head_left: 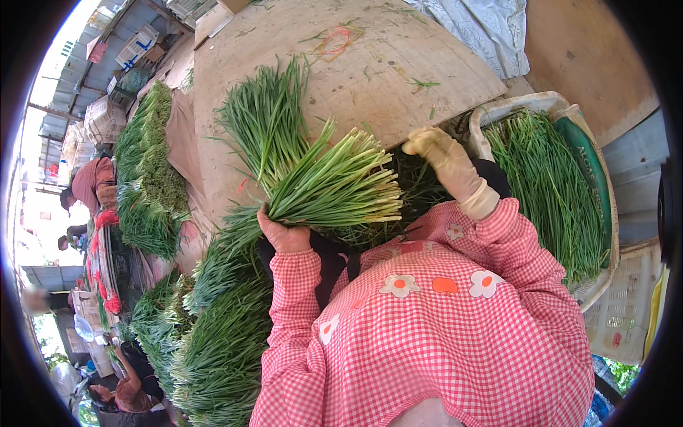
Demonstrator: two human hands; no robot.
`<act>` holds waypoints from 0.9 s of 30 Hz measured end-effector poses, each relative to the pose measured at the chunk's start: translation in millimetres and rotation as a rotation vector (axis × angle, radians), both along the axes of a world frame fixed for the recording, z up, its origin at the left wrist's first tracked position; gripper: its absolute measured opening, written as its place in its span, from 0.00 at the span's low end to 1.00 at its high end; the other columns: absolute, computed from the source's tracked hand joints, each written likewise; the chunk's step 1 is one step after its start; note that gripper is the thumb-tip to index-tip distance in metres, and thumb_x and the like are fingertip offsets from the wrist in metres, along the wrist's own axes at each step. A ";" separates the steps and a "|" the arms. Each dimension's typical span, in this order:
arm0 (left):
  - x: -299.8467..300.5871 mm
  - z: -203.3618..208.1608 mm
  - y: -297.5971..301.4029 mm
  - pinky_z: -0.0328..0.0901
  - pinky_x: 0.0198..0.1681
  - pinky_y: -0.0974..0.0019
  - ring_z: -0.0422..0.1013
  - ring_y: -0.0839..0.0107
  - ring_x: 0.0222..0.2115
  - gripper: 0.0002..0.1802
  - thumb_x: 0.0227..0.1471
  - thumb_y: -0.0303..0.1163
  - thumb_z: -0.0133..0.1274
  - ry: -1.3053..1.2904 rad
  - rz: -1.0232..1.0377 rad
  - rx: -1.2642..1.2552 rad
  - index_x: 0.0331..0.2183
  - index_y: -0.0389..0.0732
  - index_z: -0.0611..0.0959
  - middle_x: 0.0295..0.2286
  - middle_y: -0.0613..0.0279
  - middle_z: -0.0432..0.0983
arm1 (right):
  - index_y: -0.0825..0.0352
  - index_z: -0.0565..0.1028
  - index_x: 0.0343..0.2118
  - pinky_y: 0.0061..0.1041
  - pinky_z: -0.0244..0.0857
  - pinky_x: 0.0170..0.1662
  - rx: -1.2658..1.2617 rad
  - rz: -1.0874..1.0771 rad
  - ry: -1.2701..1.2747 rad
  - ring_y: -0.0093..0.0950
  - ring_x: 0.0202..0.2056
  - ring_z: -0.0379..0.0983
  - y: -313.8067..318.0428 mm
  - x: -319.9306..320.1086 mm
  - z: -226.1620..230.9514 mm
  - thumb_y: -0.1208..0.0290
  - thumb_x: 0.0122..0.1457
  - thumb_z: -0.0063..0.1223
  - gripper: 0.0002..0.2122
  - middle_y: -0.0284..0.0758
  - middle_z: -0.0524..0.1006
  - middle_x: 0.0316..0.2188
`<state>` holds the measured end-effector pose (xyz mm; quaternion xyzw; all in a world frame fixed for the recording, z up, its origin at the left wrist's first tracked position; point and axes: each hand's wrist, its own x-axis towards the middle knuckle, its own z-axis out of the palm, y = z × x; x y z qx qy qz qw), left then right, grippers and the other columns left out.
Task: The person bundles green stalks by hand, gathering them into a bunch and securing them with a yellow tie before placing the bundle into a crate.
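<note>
Greens (334,188) sit in the left hand (284,235) in the head view, just beyond the smock (427,320). The left fingers grasp this bunch around its leafy part; the thumb shows against the leaves, and the other fingers are mostly hidden. The pale stem ends fan out to the right. The right hand (441,156), in a pale glove, is raised just beside those stem ends, near the board's edge. Its fingers look bent; whether they clasp anything, I cannot tell.

Behind the held greens, a 2nd bunch (267,121) lies on the board (398,57), leaves pointing away from the wearer and stems toward the held greens, which partly cover it. Farther up the board lie some red ties (333,41) and loose green scraps. A white patterned cloth (484,35) is at the board's far right edge.

To the right stands a white crate (491,117) filled with long green leaves, with a green sheet (583,171) along its right side. At lower left, just beside the left sleeve (292,292), is a large heap (220,349) of greens; another pile (146,164) lies left of the board. At far left, well apart, at least 2 other people show, 1 in a red top (92,181).
</note>
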<state>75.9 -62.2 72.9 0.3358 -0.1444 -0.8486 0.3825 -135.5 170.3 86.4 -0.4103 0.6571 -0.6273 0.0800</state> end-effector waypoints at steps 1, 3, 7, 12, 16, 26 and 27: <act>1.3 0.4 2.6 0.67 0.40 0.54 0.71 0.59 0.35 0.19 0.49 0.42 0.42 0.008 0.006 -0.023 0.36 0.38 0.76 0.35 0.57 0.75 | 0.64 0.73 0.33 0.29 0.58 0.48 0.108 -0.052 0.381 0.31 0.41 0.68 -4.8 7.2 19.6 0.58 0.57 0.47 0.13 0.36 0.74 0.35; -1.4 -0.4 5.0 0.67 0.40 0.54 0.71 0.58 0.35 0.19 0.49 0.41 0.42 0.024 0.008 -0.061 0.36 0.38 0.76 0.35 0.56 0.75 | 0.64 0.75 0.38 0.35 0.54 0.52 0.348 -0.163 0.656 0.39 0.48 0.63 -13.8 20.6 31.8 0.49 0.53 0.47 0.22 0.40 0.71 0.42; -5.6 5.9 11.4 0.67 0.40 0.54 0.72 0.57 0.35 0.19 0.48 0.41 0.42 0.051 -0.011 -0.108 0.35 0.37 0.77 0.34 0.54 0.76 | 0.63 0.72 0.47 0.39 0.42 0.58 0.675 -0.135 0.588 0.43 0.57 0.50 -35.5 33.0 16.3 0.31 0.45 0.38 0.38 0.43 0.60 0.55; -9.4 14.9 20.7 0.67 0.40 0.55 0.71 0.58 0.35 0.19 0.49 0.42 0.42 0.084 -0.043 -0.136 0.37 0.38 0.75 0.35 0.55 0.75 | 0.62 0.71 0.46 0.33 0.50 0.55 0.456 0.035 0.265 0.39 0.52 0.59 -57.1 42.6 -1.6 0.50 0.43 0.59 0.28 0.40 0.69 0.46; -6.6 12.3 17.9 0.68 0.39 0.53 0.71 0.57 0.34 0.19 0.49 0.41 0.41 0.127 -0.076 -0.146 0.36 0.37 0.76 0.34 0.54 0.75 | 0.68 0.72 0.40 0.22 0.67 0.41 -0.138 0.279 -0.740 0.26 0.37 0.72 -54.4 53.0 -10.7 0.72 0.50 0.57 0.13 0.35 0.75 0.38; -3.9 10.3 3.4 0.66 0.41 0.54 0.71 0.58 0.36 0.20 0.49 0.43 0.42 0.047 -0.042 -0.079 0.37 0.37 0.76 0.35 0.55 0.75 | 0.71 0.74 0.34 0.23 0.65 0.42 -0.489 0.256 -1.100 0.26 0.35 0.71 13.1 -8.4 -9.2 0.70 0.56 0.50 0.09 0.38 0.75 0.37; 0.6 6.2 -3.5 0.66 0.41 0.54 0.71 0.58 0.36 0.20 0.49 0.43 0.42 0.030 -0.008 -0.049 0.37 0.38 0.76 0.36 0.56 0.75 | 0.71 0.74 0.33 0.23 0.65 0.42 -0.500 0.212 -1.131 0.26 0.34 0.71 22.8 -20.9 -11.2 0.70 0.56 0.50 0.08 0.38 0.74 0.37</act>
